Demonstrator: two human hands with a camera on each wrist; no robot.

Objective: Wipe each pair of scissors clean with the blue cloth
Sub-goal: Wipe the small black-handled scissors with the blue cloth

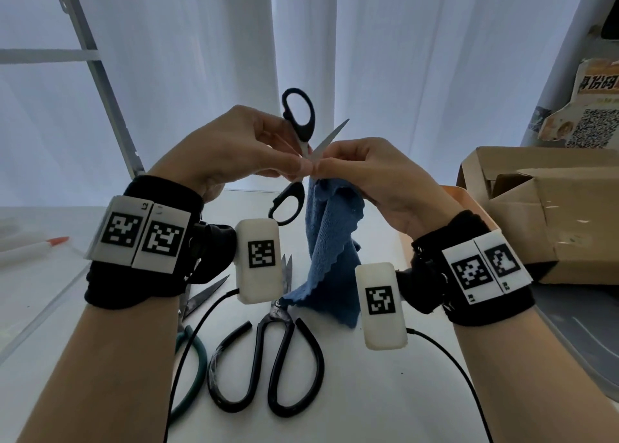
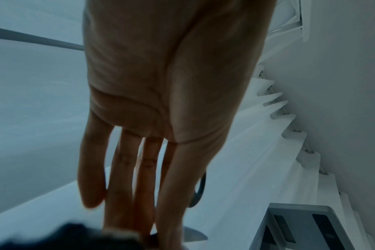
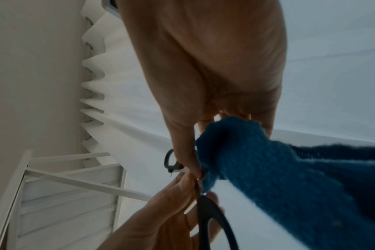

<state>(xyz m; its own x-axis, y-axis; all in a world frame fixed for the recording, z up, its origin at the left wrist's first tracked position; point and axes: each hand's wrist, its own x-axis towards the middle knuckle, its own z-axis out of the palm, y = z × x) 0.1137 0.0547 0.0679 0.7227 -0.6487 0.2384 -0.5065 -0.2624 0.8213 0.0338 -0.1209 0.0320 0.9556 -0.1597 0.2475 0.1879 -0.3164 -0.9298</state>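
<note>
Counting scissors: three pairs showing. One black-handled pair [image 1: 299, 131] being held up in air; one large black-handled pair [image 1: 278, 355] lying on table; one green-handled pair [image 1: 192, 349] lying partly hidden behind left forearm, probably single pair. Blue cloths [image 1: 330, 241]: one hanging. Hands: two working, left hand [image 1: 234, 151], right hand [image 1: 378, 181]. Cardboard boxes [image 1: 536, 208]: one sitting at right.

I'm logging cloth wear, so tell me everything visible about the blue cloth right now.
The blue cloth looks like soft, napped microfibre with a scalloped edge. The right hand pinches its top against a blade of the black-handled scissors, which the left hand holds open in the air. The rest hangs in loose folds, its lowest corner near the table.
</note>
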